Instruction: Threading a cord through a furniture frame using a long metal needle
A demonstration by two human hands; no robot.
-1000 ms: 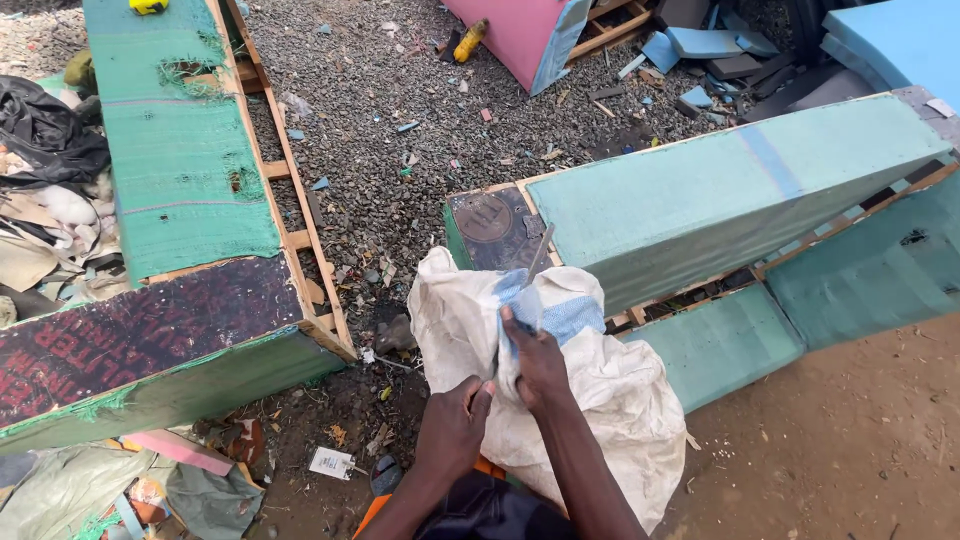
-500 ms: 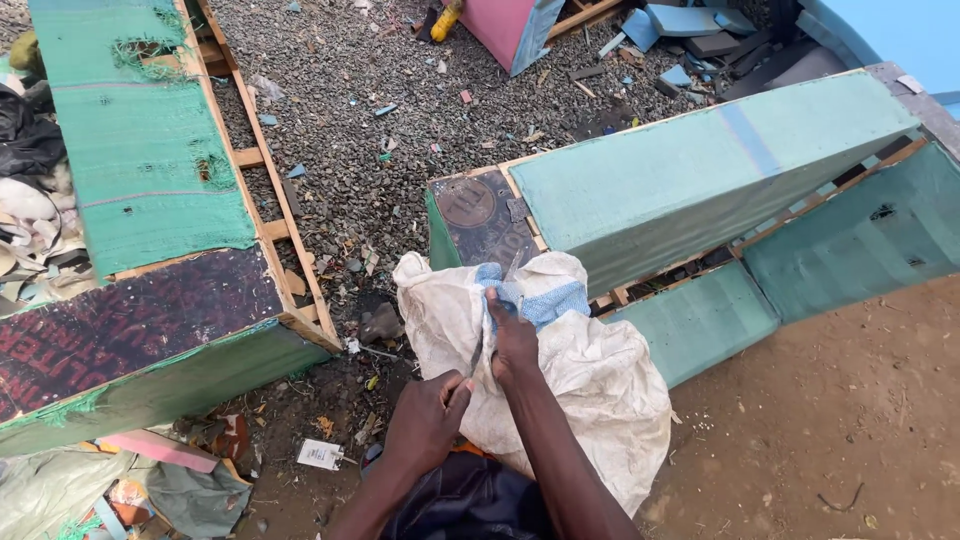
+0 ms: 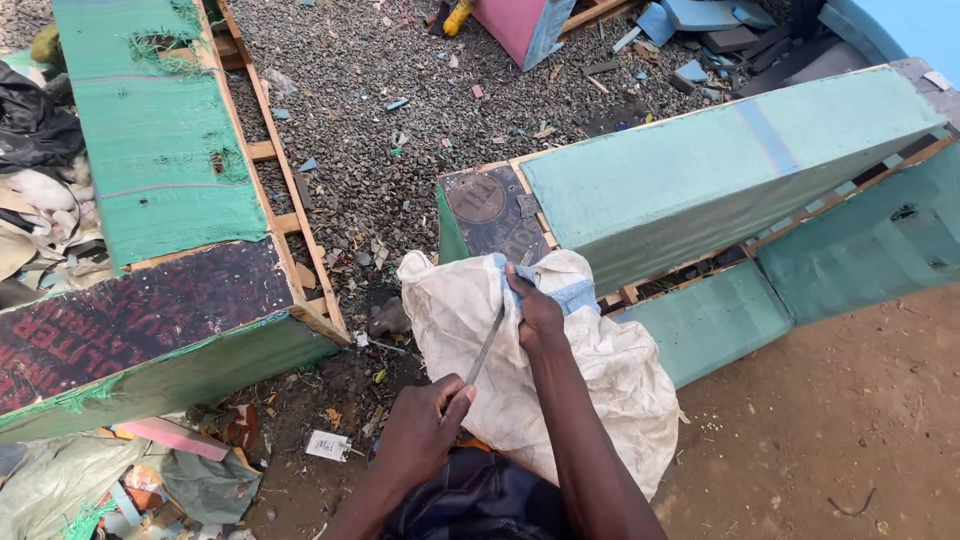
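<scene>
Hands first: my left hand [image 3: 425,435] squeezes a thin knife [image 3: 487,345], my right hand [image 3: 537,308] pinches the blue cloth [image 3: 574,293] at the top edge of the white sack [image 3: 590,390] on the ground

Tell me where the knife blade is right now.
In the head view the knife blade sits low at centre, gripped by the left hand, slanting up toward the right hand over the white sack.

A sack [image 3: 540,370] lies on the ground before a foam block [image 3: 700,170]; a frame [image 3: 160,130] lies left, with gravel [image 3: 380,90] between them.
</scene>
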